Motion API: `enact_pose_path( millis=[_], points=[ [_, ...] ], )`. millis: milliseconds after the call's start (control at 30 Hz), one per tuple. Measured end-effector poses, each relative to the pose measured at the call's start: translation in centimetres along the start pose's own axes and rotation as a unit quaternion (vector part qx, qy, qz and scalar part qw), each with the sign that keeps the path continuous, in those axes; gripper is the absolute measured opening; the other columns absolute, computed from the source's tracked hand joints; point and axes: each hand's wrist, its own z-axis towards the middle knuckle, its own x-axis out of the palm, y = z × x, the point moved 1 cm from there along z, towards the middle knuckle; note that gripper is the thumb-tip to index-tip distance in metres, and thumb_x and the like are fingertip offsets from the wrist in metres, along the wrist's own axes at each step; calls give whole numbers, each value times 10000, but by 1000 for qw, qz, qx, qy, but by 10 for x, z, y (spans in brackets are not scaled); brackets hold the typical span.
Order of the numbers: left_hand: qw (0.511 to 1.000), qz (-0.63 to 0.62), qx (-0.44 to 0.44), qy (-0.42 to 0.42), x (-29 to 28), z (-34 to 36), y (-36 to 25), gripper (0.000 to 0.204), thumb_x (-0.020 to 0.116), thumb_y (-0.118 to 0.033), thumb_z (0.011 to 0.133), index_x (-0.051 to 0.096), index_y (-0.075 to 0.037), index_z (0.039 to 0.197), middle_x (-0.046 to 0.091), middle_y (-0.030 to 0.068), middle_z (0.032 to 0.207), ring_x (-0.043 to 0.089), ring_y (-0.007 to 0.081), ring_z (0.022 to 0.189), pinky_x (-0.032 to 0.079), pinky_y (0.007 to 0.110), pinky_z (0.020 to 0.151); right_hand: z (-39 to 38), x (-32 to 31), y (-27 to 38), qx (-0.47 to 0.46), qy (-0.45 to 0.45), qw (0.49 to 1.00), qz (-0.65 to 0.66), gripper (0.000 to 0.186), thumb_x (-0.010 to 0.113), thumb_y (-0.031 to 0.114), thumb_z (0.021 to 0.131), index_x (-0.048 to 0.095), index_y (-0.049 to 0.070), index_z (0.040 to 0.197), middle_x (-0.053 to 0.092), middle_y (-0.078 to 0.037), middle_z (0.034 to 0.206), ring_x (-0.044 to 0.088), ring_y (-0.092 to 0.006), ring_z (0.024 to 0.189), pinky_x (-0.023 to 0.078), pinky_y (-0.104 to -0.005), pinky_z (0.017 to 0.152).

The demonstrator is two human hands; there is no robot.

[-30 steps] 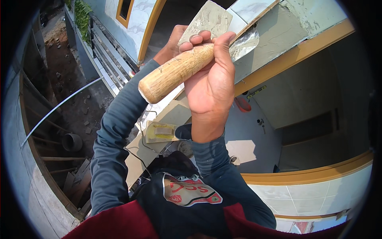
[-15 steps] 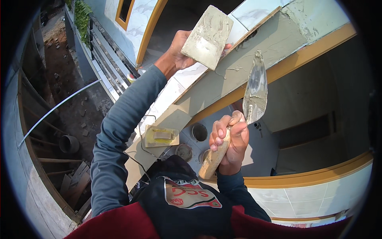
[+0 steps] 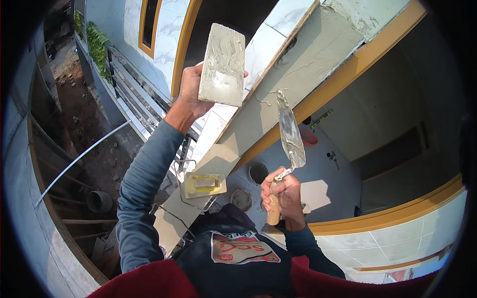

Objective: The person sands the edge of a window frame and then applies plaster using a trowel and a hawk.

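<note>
My left hand [image 3: 191, 94] is raised high and grips a small rectangular tile [image 3: 222, 64] whose back is smeared with grey mortar. It holds the tile up beside a sloped ledge [image 3: 308, 69] coated with wet mortar. Lower down, my right hand [image 3: 283, 191] is closed around the wooden handle of a pointed trowel [image 3: 289, 134]. The blade points up toward the ledge and carries traces of mortar.
Marble-look tiles [image 3: 280, 20] line the ledge's upper edge, with an orange-yellow trim [image 3: 348, 74] below it. A square tool with a yellow handle [image 3: 203, 185] rests on the wall top. Two buckets [image 3: 257, 173] stand on the floor far below. A garden and pipe [image 3: 79, 159] lie at left.
My right hand dropped from in front of the camera down to chest height with the trowel, blade now upright. My left hand keeps the tile raised, its mortared back now fully in view.
</note>
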Motion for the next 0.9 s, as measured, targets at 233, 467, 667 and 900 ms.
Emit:
enact_pose_path(
  millis=[233, 467, 667, 900],
  points=[
    [970, -31, -136, -198, 1, -82, 2, 526, 378, -347, 985, 507, -39, 1390, 632, 162, 1287, 667, 303, 1111, 542, 423, 982, 45, 15, 28, -46, 54, 973, -218, 400, 767, 371, 888, 615, 10, 968, 631, -78, 713, 608, -151, 594, 487, -297, 532],
    [934, -214, -108, -266, 25, -103, 12, 472, 399, -367, 990, 539, -25, 1283, 635, 193, 1187, 660, 303, 923, 531, 354, 600, 74, 49, 12, -250, 54, 889, -380, 381, 598, 312, 1015, 603, -56, 916, 565, -140, 584, 552, -256, 496, 446, -372, 501],
    [937, -317, -65, -129, 11, -111, -25, 431, 487, -211, 952, 508, 74, 1274, 548, 187, 1028, 510, 201, 797, 493, 305, 613, 35, 10, 4, -172, 64, 900, -395, 376, 615, 331, 1005, 637, -40, 953, 583, -106, 641, 560, -197, 498, 454, -338, 504],
    [956, -268, -110, -51, -14, -126, -21, 594, 543, -300, 894, 480, 44, 1374, 555, 216, 1117, 505, 221, 851, 493, 308, 663, 38, 8, 54, 37, 138, 975, -168, 292, 701, 195, 910, 634, -65, 1023, 592, -84, 717, 629, -158, 653, 506, -298, 531]
  ],
)
